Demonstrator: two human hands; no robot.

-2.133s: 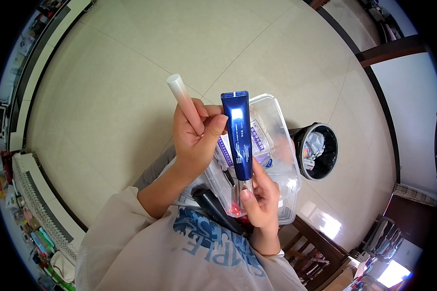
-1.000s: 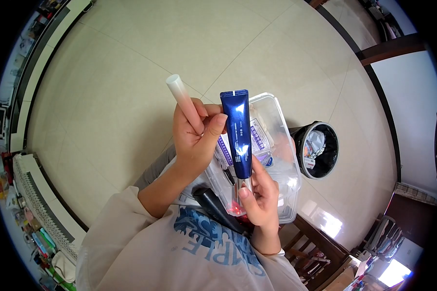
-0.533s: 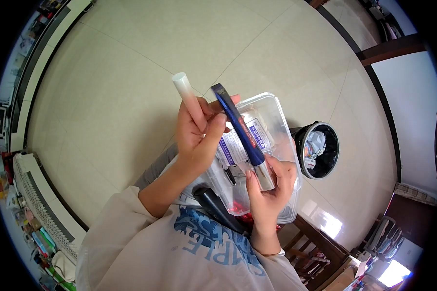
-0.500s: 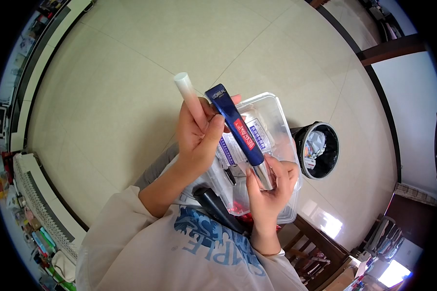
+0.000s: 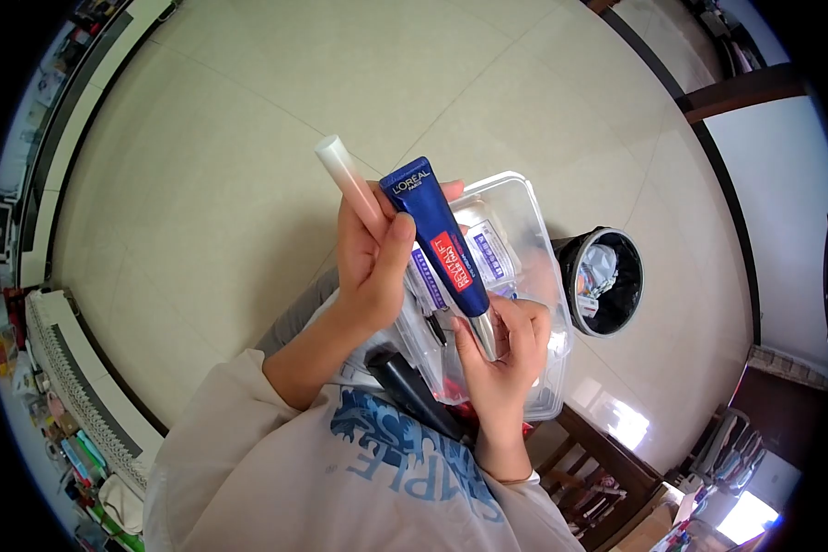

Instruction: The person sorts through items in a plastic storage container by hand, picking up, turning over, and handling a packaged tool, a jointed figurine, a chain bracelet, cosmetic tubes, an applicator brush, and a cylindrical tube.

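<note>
Between both hands is a dark blue L'Oréal cosmetic tube (image 5: 437, 225) with a red label and a silver cap, held at a slant. My left hand (image 5: 370, 271) is closed around a slim pink tube with a white end (image 5: 350, 184), its thumb also against the blue tube's upper part. The silver cap (image 5: 483, 336) is gripped by the fingers of my right hand (image 5: 509, 354). Beneath the hands lies a clear plastic box (image 5: 506, 189) holding white packets with purple print (image 5: 489, 253) and a small black item (image 5: 435, 329).
A black-lined trash bin (image 5: 639, 276) with crumpled waste stands right of the box. A black cylindrical object (image 5: 414, 396) lies against my shirt. Tiled floor (image 5: 248, 166) stretches ahead; a wooden chair (image 5: 598, 460) is at lower right.
The blue tube has turned so its printed front faces me more fully. Both hands and the pink tube have shifted slightly left.
</note>
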